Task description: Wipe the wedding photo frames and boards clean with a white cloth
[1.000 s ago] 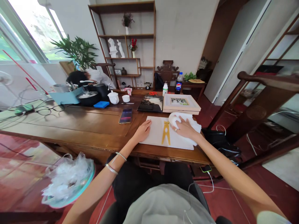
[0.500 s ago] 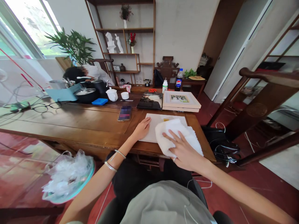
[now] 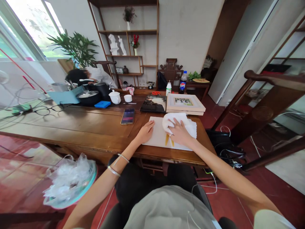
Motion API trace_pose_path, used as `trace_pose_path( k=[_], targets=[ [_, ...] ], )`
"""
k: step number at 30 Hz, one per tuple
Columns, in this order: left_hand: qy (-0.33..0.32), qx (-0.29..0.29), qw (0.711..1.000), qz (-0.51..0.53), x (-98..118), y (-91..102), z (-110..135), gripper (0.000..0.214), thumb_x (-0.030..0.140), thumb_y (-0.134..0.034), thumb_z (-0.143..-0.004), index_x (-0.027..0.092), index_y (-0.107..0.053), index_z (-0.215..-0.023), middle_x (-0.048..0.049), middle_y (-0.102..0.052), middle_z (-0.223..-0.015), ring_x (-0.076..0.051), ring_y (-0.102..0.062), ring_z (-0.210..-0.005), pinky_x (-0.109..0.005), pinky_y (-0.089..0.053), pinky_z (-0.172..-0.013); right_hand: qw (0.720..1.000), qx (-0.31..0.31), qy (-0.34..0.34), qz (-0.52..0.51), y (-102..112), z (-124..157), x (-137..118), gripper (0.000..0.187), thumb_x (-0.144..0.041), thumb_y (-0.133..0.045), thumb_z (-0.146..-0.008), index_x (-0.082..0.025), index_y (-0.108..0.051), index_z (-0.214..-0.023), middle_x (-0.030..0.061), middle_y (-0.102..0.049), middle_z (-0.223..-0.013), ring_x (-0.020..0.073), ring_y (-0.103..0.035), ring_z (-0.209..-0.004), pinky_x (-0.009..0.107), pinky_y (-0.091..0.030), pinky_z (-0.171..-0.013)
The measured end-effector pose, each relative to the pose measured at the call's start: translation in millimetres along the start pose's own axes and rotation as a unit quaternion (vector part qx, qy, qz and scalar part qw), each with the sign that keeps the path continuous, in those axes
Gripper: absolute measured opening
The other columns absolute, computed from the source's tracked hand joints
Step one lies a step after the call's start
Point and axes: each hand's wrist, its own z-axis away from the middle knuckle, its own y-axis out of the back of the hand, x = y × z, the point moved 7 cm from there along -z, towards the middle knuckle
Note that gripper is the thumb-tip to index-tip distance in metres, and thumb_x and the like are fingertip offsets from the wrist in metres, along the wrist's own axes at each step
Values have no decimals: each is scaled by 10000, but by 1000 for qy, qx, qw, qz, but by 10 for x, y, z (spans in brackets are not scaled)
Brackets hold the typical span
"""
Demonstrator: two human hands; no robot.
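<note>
White cloth lies bunched on a white sheet at the near right end of the wooden table. The right hand presses on top of it with fingers spread flat, not gripping, and a yellow piece pokes out from under the hand. Left hand rests just beside, palm down on the sheet's left edge, fingers open, holding nothing; farther back sit a phone, a dark book, a picture frame and a cola bottle.
</note>
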Motion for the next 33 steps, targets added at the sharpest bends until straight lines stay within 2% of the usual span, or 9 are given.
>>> trace_pose_path(
  k=[3,7,10,13,16,19,21,25,33],
  targets=[
    [5,2,1000,2,2,-5,0,464,197,-352,-907,60,-519,-1318,-151,-456,-1424,-225,-381,-1355,-393,-268,-1159,999,-13,39,-10,32,271,-265,361,-232,-518,-836,-156,-640,-1166,136,-293,-1534,406,-160,-1415,660,-184,-1073],
    [-3,10,1000,2,-2,-12,-1,458,188,-346,-906,96,-523,-1319,-124,-465,-1423,-221,-389,-1350,-401,-275,-1158,991,-44,108,-63,174,752,-588,305,-213,-550,-797,-159,-684,-1065,122,-251,-1552,387,-110,-1433,637,-156,-1105],
    [-11,8,1000,-1,-13,-27,-3,465,181,-344,-899,76,-520,-1317,-135,-461,-1424,-229,-390,-1349,-408,-279,-1156,982,-63,147,-98,254,911,-622,293,-212,-544,-810,-196,-686,-1066,75,-286,-1545,329,-140,-1441,569,-170,-1139],
    [-8,7,1000,3,-20,-27,-5,465,192,-343,-901,85,-521,-1318,-127,-463,-1424,-229,-390,-1349,-413,-278,-1157,984,-37,128,-118,278,741,-398,330,-265,-477,-886,-193,-644,-1162,100,-381,-1496,284,-240,-1419,506,-230,-1137],
    [-5,7,1000,9,-6,-10,-3,459,200,-347,-903,107,-526,-1316,-114,-465,-1425,-225,-389,-1350,-414,-274,-1159,992,-26,72,-100,191,347,-84,390,-334,-369,-951,-152,-627,-1180,153,-487,-1409,292,-293,-1393,497,-262,-1110],
    [-3,5,1000,13,9,2,0,460,200,-345,-904,69,-533,-1303,-150,-463,-1419,-241,-393,-1347,-427,-273,-1156,996,-39,-8,-81,70,-55,144,422,-359,-332,-959,-148,-595,-1213,161,-500,-1390,325,-273,-1392,543,-272,-1075],
    [-5,4,1000,14,11,2,1,459,202,-343,-906,57,-535,-1297,-161,-462,-1417,-245,-397,-1344,-429,-276,-1154,997,-35,-38,-64,34,-229,172,400,-329,-343,-946,-174,-580,-1228,152,-507,-1380,348,-291,-1368,590,-292,-1034],
    [-5,7,1000,11,-5,-10,-2,451,199,-346,-907,94,-534,-1304,-134,-468,-1419,-232,-398,-1344,-427,-279,-1152,1000,-17,-11,-13,41,-244,-77,378,-251,-440,-868,-177,-612,-1196,143,-405,-1467,413,-254,-1356,677,-256,-1000],
    [-15,-1,1000,15,0,0,-2,448,213,-352,-915,113,-528,-1315,-119,-461,-1428,-228,-386,-1352,-414,-296,-1145,994,-44,97,-9,105,503,-901,376,-321,-565,-811,-160,-673,-1133,187,-301,-1517,481,-166,-1386,694,-144,-1054]
  ],
)
